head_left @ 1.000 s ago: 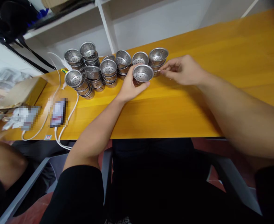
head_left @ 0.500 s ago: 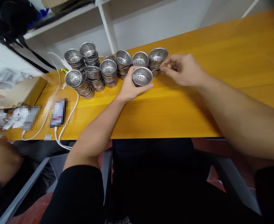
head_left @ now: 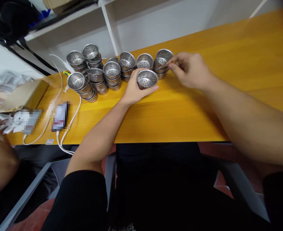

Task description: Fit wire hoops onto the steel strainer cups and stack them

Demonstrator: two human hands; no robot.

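Note:
My left hand (head_left: 133, 89) is wrapped round a small perforated steel cup (head_left: 147, 79), holding it with its mouth facing up. To the right, my right hand (head_left: 188, 69) is closed in a pinch at the rim of the rightmost cup stack (head_left: 164, 59). A thin, wire-like piece (head_left: 162, 67) sticks out leftward from its fingertips, across the stack; its exact kind is too small to make out. Behind my left hand stands another perforated cup (head_left: 144, 61). More stacked cups (head_left: 112, 70) of the same sort stand to the left.
A phone (head_left: 60, 117) with white cables lies on the yellow table (head_left: 170, 118), left of my left arm. Farther left are a cardboard box (head_left: 23, 96), plastic bags and another person's arm (head_left: 0, 157). A white shelf (head_left: 109, 25) borders the back.
My right hand has shifted slightly, and the thin piece has risen from low beside the rightmost stack to near its upper rim. My left hand keeps its hold on the cup.

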